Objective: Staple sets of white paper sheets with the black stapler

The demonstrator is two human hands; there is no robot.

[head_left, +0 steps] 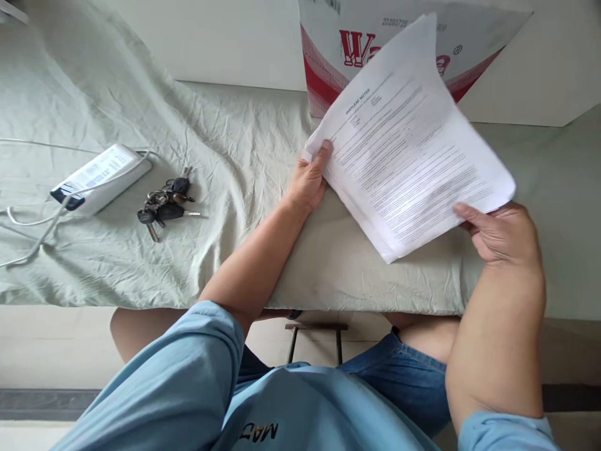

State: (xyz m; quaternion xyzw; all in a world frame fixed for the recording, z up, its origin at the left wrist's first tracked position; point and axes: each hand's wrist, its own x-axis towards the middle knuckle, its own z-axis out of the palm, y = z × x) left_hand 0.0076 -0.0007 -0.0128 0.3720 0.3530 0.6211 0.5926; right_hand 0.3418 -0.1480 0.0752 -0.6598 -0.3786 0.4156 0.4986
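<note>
over cloth (253, 138), left fingers (322, 155) and right fingers (470, 215) pinch papers (404, 150).

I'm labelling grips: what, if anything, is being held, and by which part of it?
The papers: the left hand holds them at the picture's left corner, the right hand near the right corner.
</note>
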